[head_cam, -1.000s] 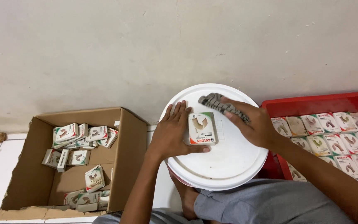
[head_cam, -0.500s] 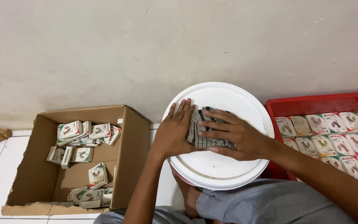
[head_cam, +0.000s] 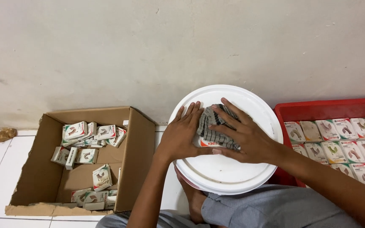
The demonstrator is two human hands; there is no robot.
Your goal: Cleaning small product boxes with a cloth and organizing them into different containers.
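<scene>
Floor: cardboard box [head_cam: 39, 177] w/ small packs [head_cam: 87, 143]

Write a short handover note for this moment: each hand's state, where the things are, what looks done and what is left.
Left hand: flat on the white bucket lid, steadying a small packet at its edge.
Right hand: pressing a checked cloth down over that packet.
Cardboard box, on the left: loose packets in a heap.
Red tray, on the right: packets laid in neat rows.
Done: rows in the tray.
Left: the packet under the cloth, and the heap in the box.
</scene>
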